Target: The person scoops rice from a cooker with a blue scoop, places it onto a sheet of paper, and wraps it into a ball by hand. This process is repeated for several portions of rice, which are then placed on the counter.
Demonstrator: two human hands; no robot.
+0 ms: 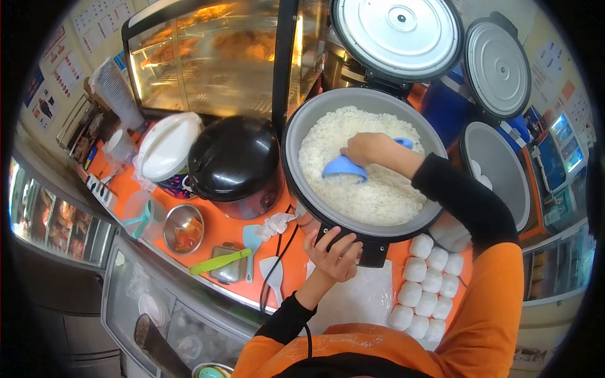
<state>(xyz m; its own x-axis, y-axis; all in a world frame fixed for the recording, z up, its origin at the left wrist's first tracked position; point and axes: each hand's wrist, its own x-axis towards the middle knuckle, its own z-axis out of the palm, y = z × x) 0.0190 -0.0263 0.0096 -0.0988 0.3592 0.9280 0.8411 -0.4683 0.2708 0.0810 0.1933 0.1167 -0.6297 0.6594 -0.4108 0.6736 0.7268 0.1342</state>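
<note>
A large rice cooker (295,179) stands with its lid (397,38) raised, and cooked white rice (353,129) fills its grey pot. My right hand (368,150) reaches into the pot, its fingers closed on a blue scoop (344,167). The scoop's bowl is partly sunk in the rice. Beyond my wrist another blue piece (403,143) shows; my hand hides whether it belongs to the scoop. My left hand (334,254) is at the cooker's front, fingers curled against its black lower rim. Just below that hand lies a clear plastic sheet (353,299).
Several white wrapped bundles (423,296) sit in rows to the right. Leftward are a black-lidded cooker (234,160), a steel bowl (183,229), a light-blue paddle (251,242), a white paddle (271,272) and green tongs (218,261). Behind stands a heated display case (208,63); another open cooker (498,170) is rightward.
</note>
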